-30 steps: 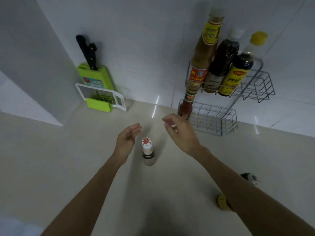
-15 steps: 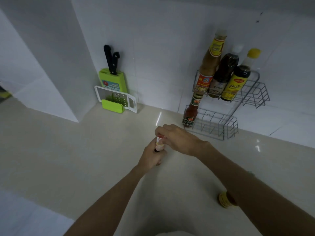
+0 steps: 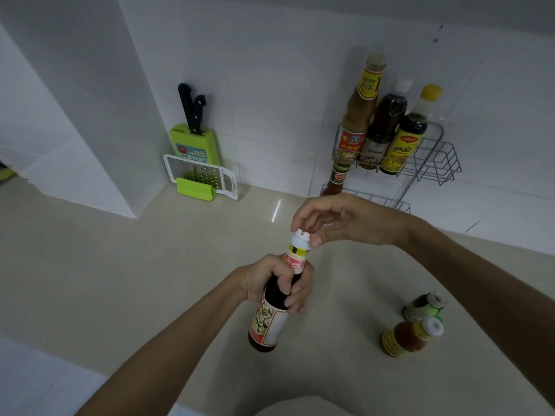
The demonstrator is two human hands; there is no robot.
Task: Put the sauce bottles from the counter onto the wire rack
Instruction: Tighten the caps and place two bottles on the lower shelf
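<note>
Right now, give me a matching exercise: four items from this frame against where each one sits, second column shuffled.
Items:
1. dark sauce bottle
2. yellow-capped bottle
3. orange sauce bottle
4. knives

Places:
A. green holder by the wall
B. wire rack, upper shelf
C. gripped by left hand, right hand at its cap
D. on the counter

Pairs: 1-C, 2-B, 3-D, 4-A
</note>
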